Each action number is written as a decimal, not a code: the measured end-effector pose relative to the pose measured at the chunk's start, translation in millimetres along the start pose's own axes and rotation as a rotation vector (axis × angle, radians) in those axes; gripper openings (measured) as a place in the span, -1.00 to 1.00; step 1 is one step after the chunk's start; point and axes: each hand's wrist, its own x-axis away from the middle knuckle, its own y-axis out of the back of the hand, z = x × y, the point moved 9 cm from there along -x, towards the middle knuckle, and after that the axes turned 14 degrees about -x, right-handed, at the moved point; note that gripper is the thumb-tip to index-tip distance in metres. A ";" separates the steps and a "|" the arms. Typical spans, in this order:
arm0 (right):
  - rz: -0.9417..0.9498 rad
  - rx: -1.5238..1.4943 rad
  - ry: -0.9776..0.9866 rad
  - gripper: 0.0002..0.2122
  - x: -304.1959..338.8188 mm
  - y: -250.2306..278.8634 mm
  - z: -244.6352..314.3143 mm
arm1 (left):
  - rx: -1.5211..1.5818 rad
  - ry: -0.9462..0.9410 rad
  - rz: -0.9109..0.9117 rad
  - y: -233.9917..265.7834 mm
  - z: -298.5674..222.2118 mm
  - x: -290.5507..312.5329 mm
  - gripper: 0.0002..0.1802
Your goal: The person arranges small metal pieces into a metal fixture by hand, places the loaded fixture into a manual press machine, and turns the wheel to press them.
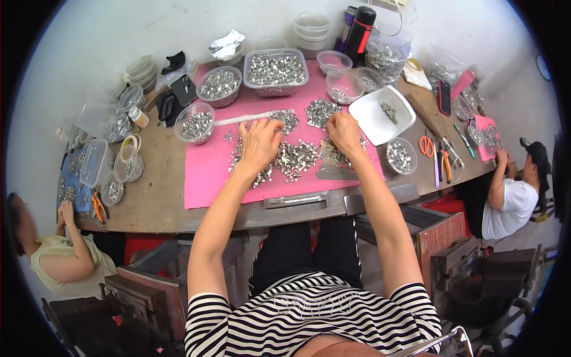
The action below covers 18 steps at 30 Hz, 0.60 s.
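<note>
Small shiny metal pieces (295,160) lie in loose heaps on a pink mat (205,178) before me. My left hand (260,143) rests over the left side of the heap, palm down, its bent fingers spread apart. Close to a rounder pile of metal pieces (321,113), my right hand (345,132) has its fingertips drawn together; whatever they pinch is too small to make out. Just right of that hand, a white tray (363,113) holds a small cluster of pieces. A clear tub of pieces (194,124) stands left of my left hand.
Behind the heaps stand a large full container (276,70) and a round tub (219,86). Orange scissors (426,146), pliers (445,165) and a clear cup (401,156) lie to the right. A black flask (360,35) stands at the back. Co-workers sit on both sides.
</note>
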 end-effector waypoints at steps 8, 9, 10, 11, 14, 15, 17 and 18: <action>0.002 -0.051 0.030 -0.89 -0.6 5.3 3.0 | 0.028 0.064 0.130 -32.5 11.2 -20.3 -0.85; 0.002 -0.052 0.028 -0.89 -1.5 7.1 1.3 | 0.028 0.064 0.132 -33.2 11.3 -20.8 -0.85; -0.014 -0.063 0.036 -0.90 -2.2 11.1 0.0 | 0.084 0.083 0.118 -32.5 13.2 -23.1 -0.87; -0.029 -0.075 0.041 -0.91 -1.3 13.8 -0.2 | 0.140 0.103 0.107 -31.1 14.1 -23.7 -0.87; -0.116 -0.079 0.181 -0.92 4.9 21.3 16.3 | 0.075 0.076 0.032 -20.4 13.1 -22.8 -0.82; -0.096 -0.126 0.196 -0.93 10.4 23.9 27.9 | 0.063 0.057 0.008 -13.9 12.7 -20.0 -0.82; -0.001 -0.248 0.225 -0.94 30.5 27.4 51.9 | 0.129 0.022 -0.006 1.4 7.1 -8.4 -0.83; 0.031 -0.224 0.239 -0.97 45.8 30.9 63.8 | 0.126 -0.017 0.007 14.7 -7.1 0.9 -0.86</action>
